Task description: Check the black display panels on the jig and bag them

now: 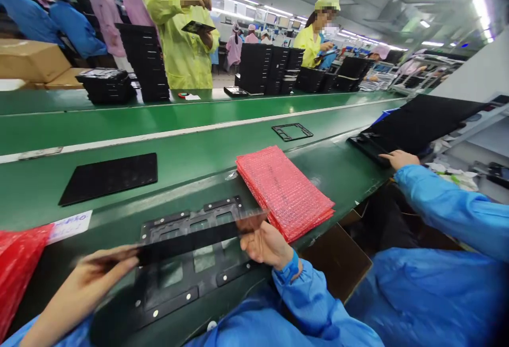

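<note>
My left hand (85, 288) and my right hand (266, 246) grip opposite ends of a thin, partly transparent panel (191, 238), held level in the air. The panel is blurred, with a dark band along its length. Directly below it, a black frame-shaped fixture (178, 288) with metal studs lies on the green conveyor belt (167, 188). The panel is not touching the fixture as far as I can tell. A stack of pink-red bubble bags (284, 190) lies just beyond my right hand.
A red bag (16, 278) and a white label (69, 226) lie at the left. A black panel (109, 177) and an open black frame (292, 132) rest on the belts. A co-worker's hand (400, 158) touches black sheets at right. Stacks of black trays (270, 68) stand beyond, among other workers.
</note>
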Action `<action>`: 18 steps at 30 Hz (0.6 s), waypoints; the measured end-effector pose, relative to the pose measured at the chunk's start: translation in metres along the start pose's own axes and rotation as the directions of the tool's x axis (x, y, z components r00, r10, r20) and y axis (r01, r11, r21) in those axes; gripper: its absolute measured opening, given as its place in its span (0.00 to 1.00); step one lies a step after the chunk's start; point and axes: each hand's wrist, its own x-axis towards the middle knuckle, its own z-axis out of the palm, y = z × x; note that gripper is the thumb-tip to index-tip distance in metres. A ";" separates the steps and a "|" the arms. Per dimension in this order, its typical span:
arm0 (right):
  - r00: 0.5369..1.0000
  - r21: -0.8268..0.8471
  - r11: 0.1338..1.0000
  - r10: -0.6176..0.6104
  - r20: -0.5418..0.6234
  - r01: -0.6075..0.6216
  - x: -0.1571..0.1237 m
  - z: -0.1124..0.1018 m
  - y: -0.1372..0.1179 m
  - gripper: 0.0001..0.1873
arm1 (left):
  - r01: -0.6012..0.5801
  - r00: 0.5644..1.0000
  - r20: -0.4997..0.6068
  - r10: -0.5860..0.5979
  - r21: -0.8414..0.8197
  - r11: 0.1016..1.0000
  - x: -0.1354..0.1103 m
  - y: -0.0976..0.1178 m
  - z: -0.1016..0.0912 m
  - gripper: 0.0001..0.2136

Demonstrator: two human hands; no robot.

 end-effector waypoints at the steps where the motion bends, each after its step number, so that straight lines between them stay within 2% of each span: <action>1: 0.997 -0.052 0.998 0.040 0.069 -0.036 0.004 -0.004 0.001 0.44 | 0.072 0.997 0.032 -0.071 -0.056 0.996 -0.001 0.002 -0.001 0.23; 3: 0.983 -0.154 0.987 0.064 0.171 -0.038 0.012 -0.010 0.002 0.52 | 0.187 0.982 0.061 -0.178 -0.243 0.952 -0.001 0.005 0.001 0.20; 6: 0.983 -0.147 0.981 -0.100 0.156 0.123 0.025 -0.009 0.004 0.50 | 0.229 0.973 0.103 -0.205 -0.461 0.857 0.002 0.004 0.010 0.18; 8: 0.972 -0.045 0.974 -0.218 0.084 0.222 0.031 -0.003 0.004 0.42 | 0.244 0.970 0.128 -0.208 -0.485 0.840 0.005 -0.001 0.016 0.18; 11: 0.955 0.074 0.952 -0.298 -0.014 0.298 0.036 0.004 0.003 0.26 | 0.253 0.965 0.188 -0.183 -0.483 0.839 0.007 -0.009 0.023 0.18; 14: 0.947 0.038 0.947 -0.315 -0.068 0.318 0.039 0.004 0.004 0.22 | 0.267 0.958 0.224 -0.177 -0.483 0.834 0.009 -0.015 0.029 0.18; 18: 0.950 0.020 0.954 -0.297 -0.092 0.300 0.041 -0.001 0.008 0.20 | 0.326 0.941 0.269 -0.206 -0.547 0.771 0.010 -0.023 0.037 0.19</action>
